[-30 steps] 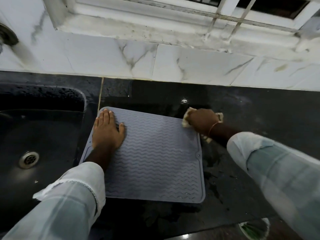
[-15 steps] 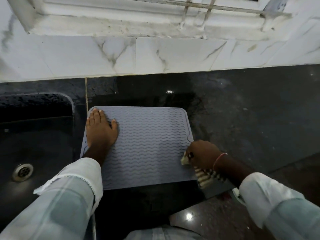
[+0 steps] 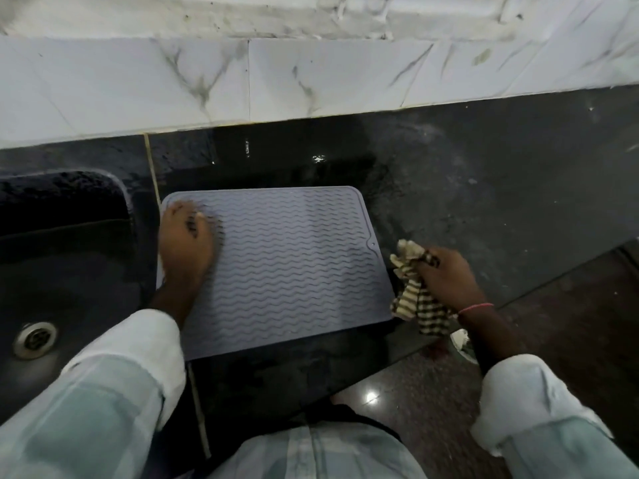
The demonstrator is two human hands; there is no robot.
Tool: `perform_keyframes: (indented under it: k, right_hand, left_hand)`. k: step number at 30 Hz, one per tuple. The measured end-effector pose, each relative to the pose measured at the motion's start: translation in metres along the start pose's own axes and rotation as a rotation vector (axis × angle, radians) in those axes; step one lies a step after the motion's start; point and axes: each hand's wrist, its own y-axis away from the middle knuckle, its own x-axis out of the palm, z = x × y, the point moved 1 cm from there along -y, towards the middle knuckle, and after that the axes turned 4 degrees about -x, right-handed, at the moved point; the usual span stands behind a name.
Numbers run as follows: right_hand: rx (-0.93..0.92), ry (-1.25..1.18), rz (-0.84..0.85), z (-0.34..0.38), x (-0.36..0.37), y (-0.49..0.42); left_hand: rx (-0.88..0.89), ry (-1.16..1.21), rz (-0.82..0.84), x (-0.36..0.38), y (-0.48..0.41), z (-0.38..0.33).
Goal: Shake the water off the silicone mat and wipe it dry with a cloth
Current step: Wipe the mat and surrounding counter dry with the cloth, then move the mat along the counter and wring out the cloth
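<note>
You stand at a dark wet stone counter [image 3: 484, 188], with your pale sleeves nearest the camera, and on it the grey silicone mat [image 3: 287, 267] lies flat, its long axis running left to right and its near left corner hidden under your left forearm. Your left hand [image 3: 185, 245] presses on the mat's left part with fingers blurred, so I cannot tell how far they are spread, while your right hand [image 3: 446, 280] is closed around the striped cloth [image 3: 416, 302], just beside the mat's right edge. Left of the mat the black sink [image 3: 69, 264] is cut off by the frame, and behind all runs the white marble wall [image 3: 311, 77].
</note>
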Motion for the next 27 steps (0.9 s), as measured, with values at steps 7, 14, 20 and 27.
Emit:
perform_keyframes:
  k: [7,14,20,27]
  right_hand:
    - [0.093,0.176,-0.097,-0.034,0.014,-0.016]
    - [-0.013,0.054,-0.092,0.020,0.045,-0.041]
    - [0.085,0.109,0.152,0.030,0.064,-0.074]
    - [0.092,-0.164,0.324,0.042,0.052,-0.087]
  left_hand:
    - [-0.297,-0.116,-0.011,-0.044,0.031,0.006]
    - [-0.530,-0.208,0.219,-0.055,0.032,-0.010]
    - [-0.678,-0.074,0.363,-0.065,0.011,-0.017]
    - [-0.246,-0.153,0.322,-0.078,0.010,-0.029]
